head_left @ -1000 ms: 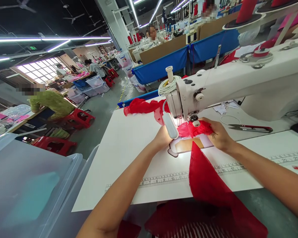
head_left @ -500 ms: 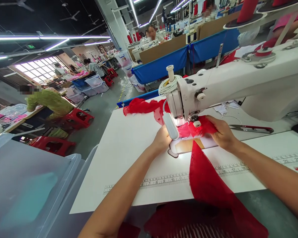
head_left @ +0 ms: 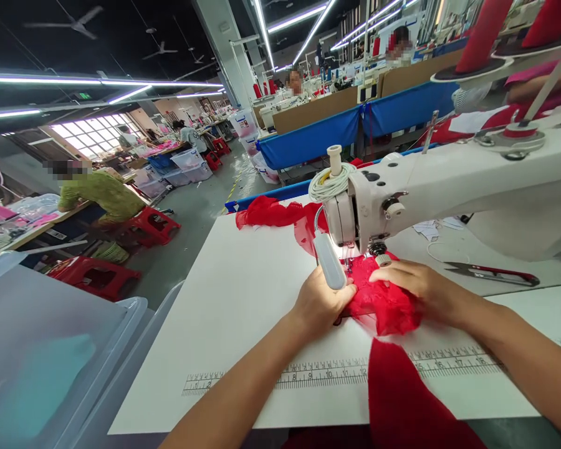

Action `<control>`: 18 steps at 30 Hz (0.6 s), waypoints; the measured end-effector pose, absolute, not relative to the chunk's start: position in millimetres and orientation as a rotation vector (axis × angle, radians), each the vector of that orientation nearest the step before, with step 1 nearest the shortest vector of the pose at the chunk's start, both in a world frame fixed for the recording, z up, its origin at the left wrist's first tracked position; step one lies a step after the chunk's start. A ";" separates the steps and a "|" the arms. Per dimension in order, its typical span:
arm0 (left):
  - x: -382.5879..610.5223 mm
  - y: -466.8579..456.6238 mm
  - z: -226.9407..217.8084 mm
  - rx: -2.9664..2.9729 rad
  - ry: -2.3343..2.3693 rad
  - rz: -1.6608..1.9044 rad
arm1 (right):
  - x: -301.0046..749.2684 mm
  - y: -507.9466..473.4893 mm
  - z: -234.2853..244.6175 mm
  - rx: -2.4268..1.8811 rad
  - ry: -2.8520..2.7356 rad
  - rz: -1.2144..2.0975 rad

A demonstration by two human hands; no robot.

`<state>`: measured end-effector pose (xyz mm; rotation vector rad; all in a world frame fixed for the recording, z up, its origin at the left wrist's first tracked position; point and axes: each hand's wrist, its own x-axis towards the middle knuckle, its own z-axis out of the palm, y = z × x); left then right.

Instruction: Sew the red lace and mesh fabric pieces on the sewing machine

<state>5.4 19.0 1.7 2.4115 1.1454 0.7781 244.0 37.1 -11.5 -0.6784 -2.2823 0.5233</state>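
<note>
Sheer red fabric (head_left: 388,308) lies bunched beneath the needle area of a white sewing machine (head_left: 458,178). My left hand (head_left: 320,302) is closed at the fabric's left edge, its thumb on top; the small white lamp (head_left: 330,260) hides some of its fingers. From the right, my right hand (head_left: 418,287) grips the bunched cloth with bent fingers, close to the needle. A long red panel (head_left: 397,393) drapes over the table's front edge toward my lap. More red fabric (head_left: 271,213) is heaped behind the machine head on the left.
Thread snips (head_left: 493,273) lie right of my right hand, near paper scraps (head_left: 427,229). A printed ruler (head_left: 327,375) runs along the white table (head_left: 206,299). Translucent bins (head_left: 51,349) stand at left. Red thread cones (head_left: 484,37) rise at upper right. Co-workers sit farther off.
The red fabric is now gathered in front of the needle, over the plate. My right hand has come over it, and my left thumb now presses on its edge. The camera view has shifted.
</note>
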 end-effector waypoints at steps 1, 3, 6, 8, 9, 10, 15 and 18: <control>5.3 18.7 -0.2 2.494 1.108 0.750 | 243.7 36.3 -12.3 -0.672 -2.333 0.447; 4.2 18.4 -4.6 2.757 1.035 0.691 | 242.0 34.3 -12.6 -0.651 -2.425 0.282; 3.2 16.5 -9.5 3.183 0.989 0.663 | 237.1 30.7 -11.6 -0.665 -2.513 0.083; 3.9 13.1 -9.7 3.287 1.048 0.669 | 232.8 28.3 -11.7 -0.719 -2.514 -0.014; 4.7 10.9 -8.7 3.301 1.077 0.666 | 230.7 27.3 -11.9 -0.738 -2.504 -0.049; 5.6 8.6 -7.0 3.300 1.107 0.651 | 228.8 26.4 -12.1 -0.747 -2.496 -0.076; 7.8 -2.2 4.7 3.220 1.177 0.476 | 224.5 26.3 -11.7 -0.679 -2.496 -0.175; 6.9 -6.0 9.6 3.166 1.167 0.462 | 225.5 28.1 -13.4 -0.619 -2.515 -0.196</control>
